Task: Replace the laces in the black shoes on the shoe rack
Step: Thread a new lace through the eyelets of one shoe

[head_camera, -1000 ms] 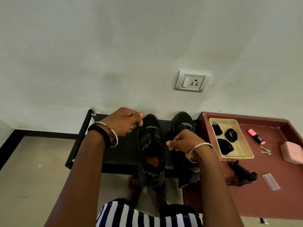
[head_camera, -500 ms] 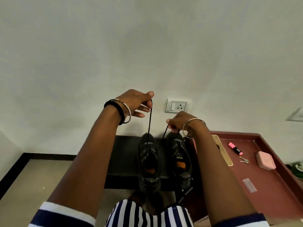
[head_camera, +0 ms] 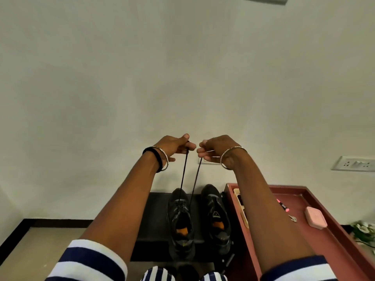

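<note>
Two black shoes stand side by side on a low black shoe rack against the wall. From the left shoe a black lace runs up in two taut strands. My left hand pinches one strand's end high above the shoe. Beside it, almost touching, my right hand pinches the other strand's end. The right shoe stands untouched, with an orange insole showing inside.
To the right is a red-brown table with a raised rim. It carries a cream tray, a pink marker, keys and a pink box. A wall socket is at right. Beige floor lies left of the rack.
Both hands have risen from the shoe and come together, drawing the two lace strands up taut. The view has tilted up toward the wall.
</note>
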